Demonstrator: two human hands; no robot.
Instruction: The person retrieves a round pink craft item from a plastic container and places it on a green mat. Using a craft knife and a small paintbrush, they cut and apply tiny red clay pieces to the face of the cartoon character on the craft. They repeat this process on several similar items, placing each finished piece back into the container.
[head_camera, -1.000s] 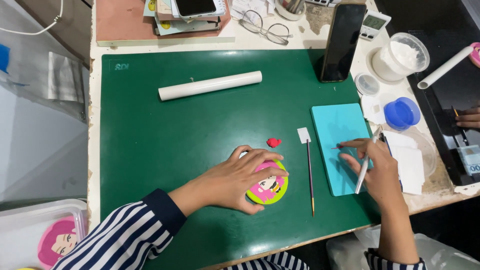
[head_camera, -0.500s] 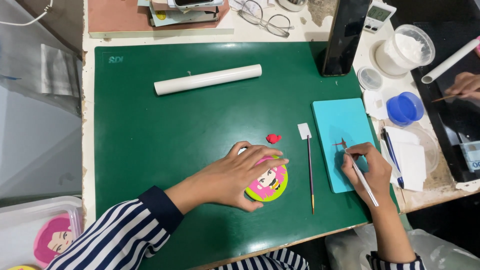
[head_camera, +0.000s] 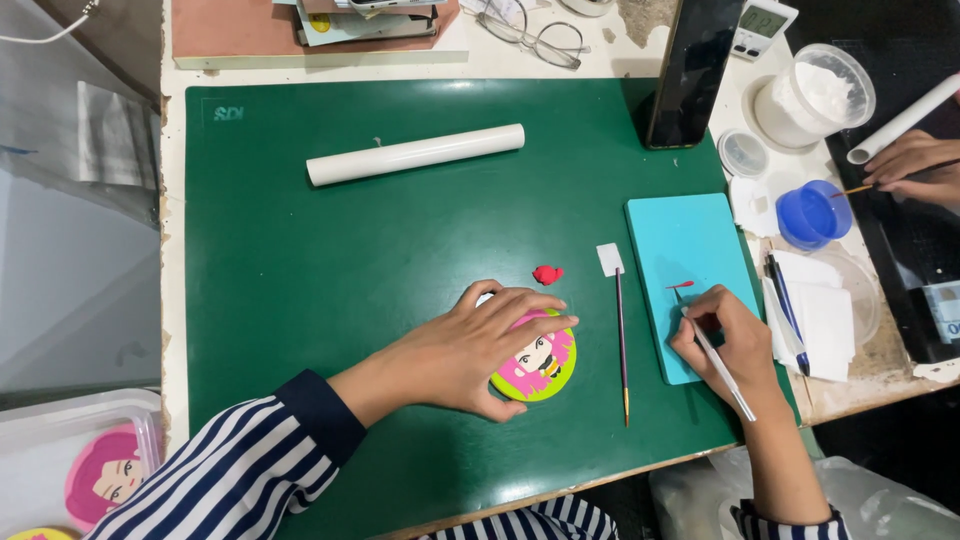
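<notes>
Left hand (head_camera: 490, 345) flat, fingers spread on round clay disc (head_camera: 535, 368). Right hand (head_camera: 728, 345) grips white tool (head_camera: 722, 368), tip on turquoise board (head_camera: 690, 255) near red bit (head_camera: 683, 285).

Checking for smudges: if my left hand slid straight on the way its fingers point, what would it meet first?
The left hand rests on the round clay face disc, fingers aimed right and slightly up. Going on, it would likely meet the thin brush lying on the green mat first, before the turquoise board.
</notes>
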